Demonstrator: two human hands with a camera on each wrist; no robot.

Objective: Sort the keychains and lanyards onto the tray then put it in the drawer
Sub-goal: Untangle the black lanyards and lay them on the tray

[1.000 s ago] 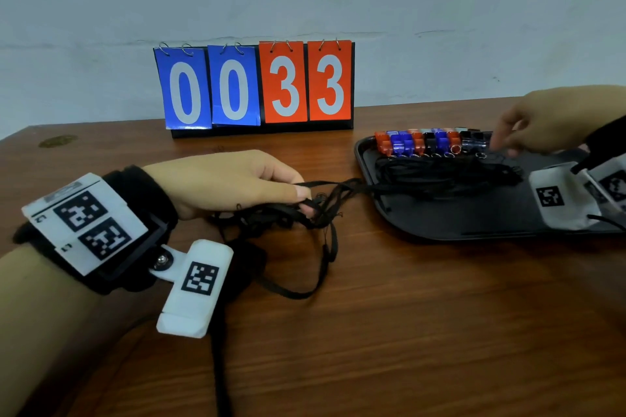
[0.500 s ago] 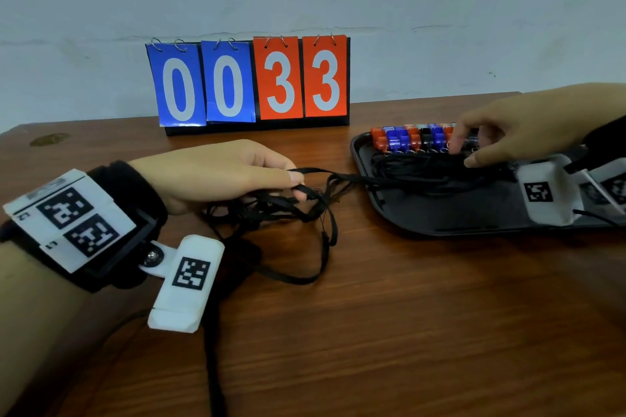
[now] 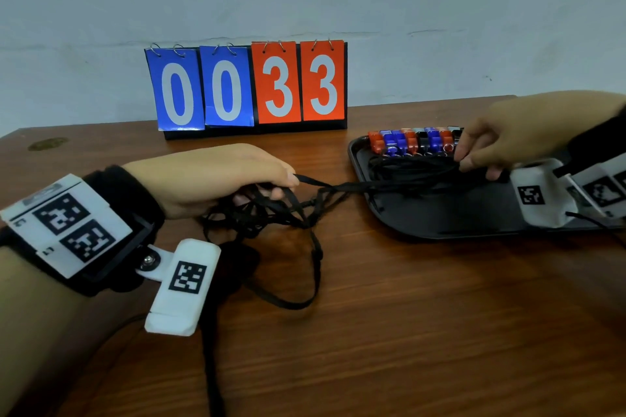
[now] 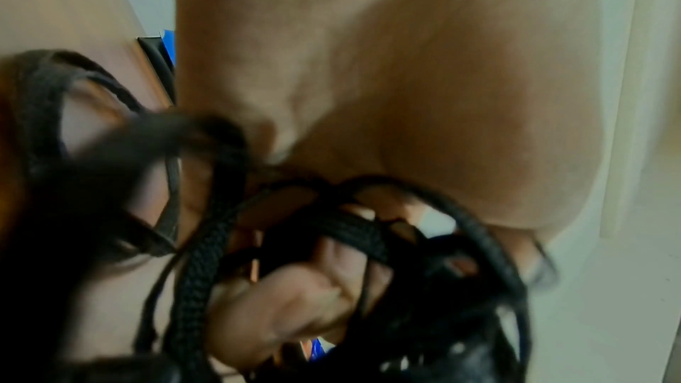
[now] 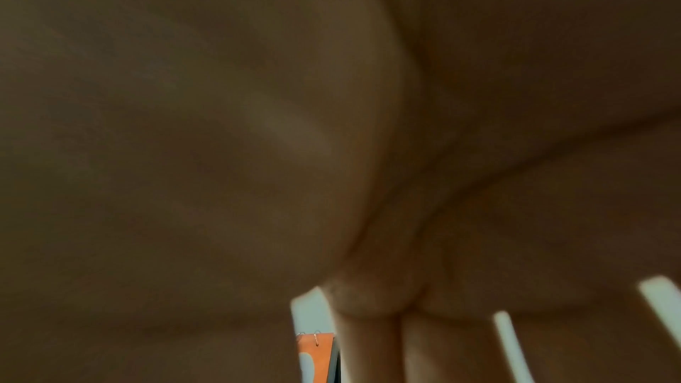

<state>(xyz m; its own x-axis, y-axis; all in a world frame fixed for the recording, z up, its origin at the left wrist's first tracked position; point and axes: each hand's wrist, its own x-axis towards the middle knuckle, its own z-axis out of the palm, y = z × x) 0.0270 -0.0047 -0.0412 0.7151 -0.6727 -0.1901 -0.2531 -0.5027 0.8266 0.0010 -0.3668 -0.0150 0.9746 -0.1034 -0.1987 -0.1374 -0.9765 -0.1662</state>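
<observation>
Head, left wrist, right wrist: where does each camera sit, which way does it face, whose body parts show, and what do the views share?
Head: on the head, looking forward and down at the table; left hand and right hand show.
Left wrist: under the wrist, looking along the palm; curled fingers grip lanyards.
Right wrist: under the wrist; dark palm fills it.
Shared: lanyards appear in head and left wrist; the scoreboard in head and right wrist.

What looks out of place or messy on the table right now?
The black lanyards are a knotted tangle on the table by the left hand, with one strand pulled across the tray rim toward the right hand. The keychains sit in a tidy row.
</observation>
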